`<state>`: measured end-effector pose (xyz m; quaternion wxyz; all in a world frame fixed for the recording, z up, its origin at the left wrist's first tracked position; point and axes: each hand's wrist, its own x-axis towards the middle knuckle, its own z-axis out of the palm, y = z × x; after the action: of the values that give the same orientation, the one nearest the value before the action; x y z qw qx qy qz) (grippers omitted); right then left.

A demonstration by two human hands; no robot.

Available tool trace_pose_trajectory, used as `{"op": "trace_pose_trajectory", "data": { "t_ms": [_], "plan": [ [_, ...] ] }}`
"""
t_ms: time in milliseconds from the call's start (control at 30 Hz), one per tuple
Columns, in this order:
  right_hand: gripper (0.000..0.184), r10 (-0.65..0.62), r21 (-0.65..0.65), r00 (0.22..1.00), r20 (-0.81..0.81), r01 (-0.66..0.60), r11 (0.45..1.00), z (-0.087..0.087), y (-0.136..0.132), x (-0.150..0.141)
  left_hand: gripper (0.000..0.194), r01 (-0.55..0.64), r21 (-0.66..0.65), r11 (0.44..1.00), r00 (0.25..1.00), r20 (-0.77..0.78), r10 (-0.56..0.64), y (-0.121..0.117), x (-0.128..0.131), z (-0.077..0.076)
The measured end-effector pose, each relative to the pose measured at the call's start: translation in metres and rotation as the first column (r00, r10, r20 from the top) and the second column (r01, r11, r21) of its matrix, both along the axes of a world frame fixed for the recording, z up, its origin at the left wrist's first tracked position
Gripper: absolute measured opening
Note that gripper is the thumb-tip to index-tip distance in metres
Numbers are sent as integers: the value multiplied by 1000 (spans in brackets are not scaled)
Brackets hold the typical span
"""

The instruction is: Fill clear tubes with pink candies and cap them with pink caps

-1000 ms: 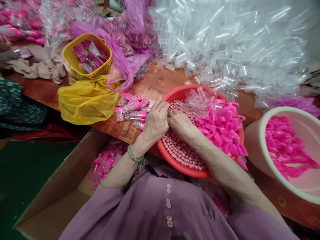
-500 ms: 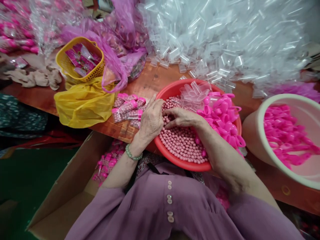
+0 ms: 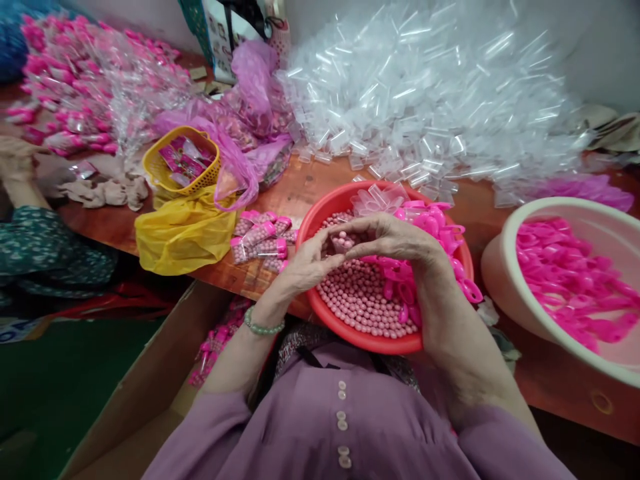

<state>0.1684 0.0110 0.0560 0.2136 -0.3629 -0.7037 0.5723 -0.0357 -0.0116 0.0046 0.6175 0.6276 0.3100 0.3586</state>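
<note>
Over the red basin [image 3: 305, 233], my two hands meet around a small bunch of pink balls, which appears to sit in a clear plastic tube [image 3: 343, 241]. My left hand [image 3: 313, 260] is closed round it from the left; a green bead bracelet is on that wrist. From the right, my right hand [image 3: 395, 237] arches over with curled fingers and thumb at the same tube; its fingertips are partly hidden. Below lie many loose pink balls [image 3: 360, 300]. Pink caps [image 3: 440, 223] and a few clear tubes [image 3: 377, 199] rest at the basin's right and back.
Filled tubes [image 3: 260, 237] lie left of the basin, near a yellow bag [image 3: 185, 233] and yellow basket [image 3: 150, 163]. A large heap of clear tubes [image 3: 425, 100] stands behind. At right is a white tub [image 3: 510, 267] with pink caps. Another person's hand [image 3: 17, 160] shows far left.
My right hand has come up out of the balls and meets my left hand above the basin. Pink balls now show between them. The view has shifted, showing more at the back left.
</note>
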Motion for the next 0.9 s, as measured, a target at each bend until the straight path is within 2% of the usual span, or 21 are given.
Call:
{"op": "trace_pose_trajectory", "data": {
  "t_ms": [200, 367, 467, 600, 667, 700, 767, 833, 900],
  "plan": [
    [34, -115, -35, 990, -83, 113, 993, -3, 1, 1, 54, -78, -137, 987, 991, 94, 92, 4, 12, -3],
    [31, -182, 15, 980, -75, 184, 983, -2, 1, 3, 35, -203, -187, 961, 965, 130, 229, 3, 14, -4],
    [33, -182, 69, 983, 10, 181, 981, 0, 2, 7, 33, -239, -189, 952, 950, 157, 270, 2, 12, -3],
    [36, -109, 179, 966, 233, 68, 982, 5, 4, 13, 38, -133, -227, 965, 976, 141, 168, 4, 12, -2],
    [31, -106, 254, 888, 448, -12, 967, 8, 2, 12, 39, -97, -245, 965, 981, 140, 134, 4, 12, -1],
    [27, -116, 273, 811, 574, -56, 960, 9, 1, 10, 39, -95, -245, 965, 981, 144, 134, 4, 12, -1],
    [22, -127, 259, 606, 785, -135, 956, 11, -5, 3, 39, -88, -245, 966, 980, 154, 128, 3, 11, 1],
    [18, -125, 219, 422, 898, -183, 959, 11, -11, -8, 39, -66, -243, 968, 978, 177, 111, 1, 9, 2],
    [18, -129, 203, 326, 937, -203, 958, 8, -16, -18, 37, -44, -236, 971, 979, 185, 89, 0, 7, 3]
  ]
}}
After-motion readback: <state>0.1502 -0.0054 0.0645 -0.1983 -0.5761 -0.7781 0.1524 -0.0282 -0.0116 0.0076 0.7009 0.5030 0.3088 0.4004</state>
